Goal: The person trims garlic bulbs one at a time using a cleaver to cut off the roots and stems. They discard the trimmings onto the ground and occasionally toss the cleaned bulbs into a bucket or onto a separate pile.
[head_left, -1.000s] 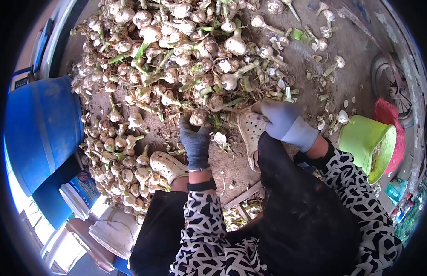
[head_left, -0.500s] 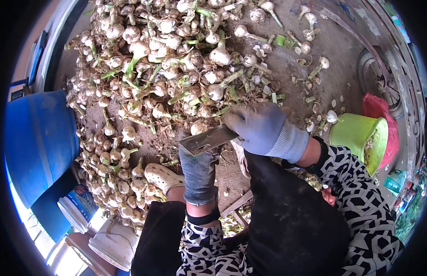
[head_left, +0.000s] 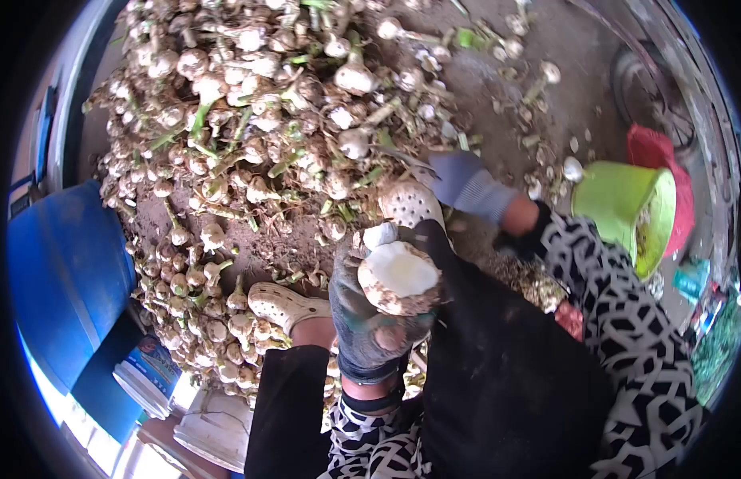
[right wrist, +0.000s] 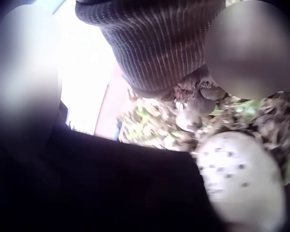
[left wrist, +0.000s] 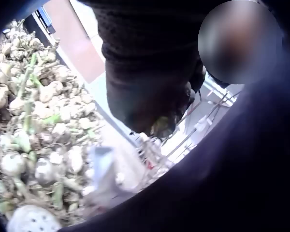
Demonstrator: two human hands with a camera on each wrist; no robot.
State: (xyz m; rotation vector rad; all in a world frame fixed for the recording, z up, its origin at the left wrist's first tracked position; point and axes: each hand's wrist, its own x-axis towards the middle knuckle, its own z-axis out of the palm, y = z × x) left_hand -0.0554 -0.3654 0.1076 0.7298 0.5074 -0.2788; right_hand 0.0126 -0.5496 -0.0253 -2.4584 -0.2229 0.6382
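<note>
In the head view, my gloved left hand (head_left: 358,335) is palm up close to my knees, gripping a garlic bulb (head_left: 398,279) whose flat white face points upward. A small white piece (head_left: 378,235) shows at the bulb's far edge. My right hand (head_left: 470,185), in a grey glove, grips a knife (head_left: 404,160) beyond my right shoe, its narrow blade pointing left over the garlic pile (head_left: 267,120). The handle is hidden in the fist. Dark cloth and a ribbed glove (right wrist: 159,43) fill much of the wrist views.
Trimmed bulbs (head_left: 199,295) form a smaller heap left of my left shoe (head_left: 287,307). My right shoe (head_left: 410,203) sits between the hands. A blue barrel (head_left: 67,279) and white buckets (head_left: 219,427) stand left. At right are a lime green bucket (head_left: 614,203) and red sack (head_left: 682,203).
My left hand has come back from the pile toward my knees with the bulb and turned palm up. The knife in my right hand passed over the left hand, then swung away forward and right.
</note>
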